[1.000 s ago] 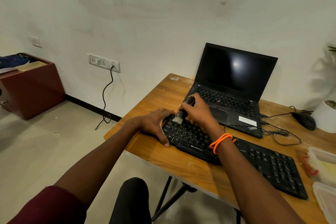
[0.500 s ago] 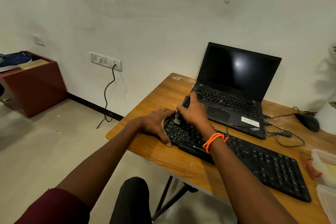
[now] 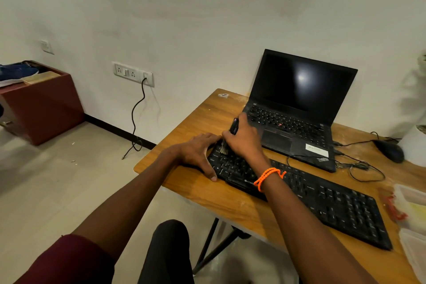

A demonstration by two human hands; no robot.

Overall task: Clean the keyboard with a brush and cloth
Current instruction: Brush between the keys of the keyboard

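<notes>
A short maroon sleeve (image 3: 66, 258) was worn on the left arm, which was left bare below it down to the left hand (image 3: 198, 152). An orange beaded cord bracelet (image 3: 268, 176) was looped in several strands round the wrist just behind the right hand (image 3: 244, 143), the forearm otherwise uncovered. Black trousers (image 3: 168, 253) were seen over one knee at the lower edge.

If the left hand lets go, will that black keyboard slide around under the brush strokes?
Probably somewhat. The keyboard is long, flat and thin, so likely light, and the wooden table looks smooth. The left hand braces its end while the right hand works the brush. It looks rigid and unlikely to tip.
</notes>
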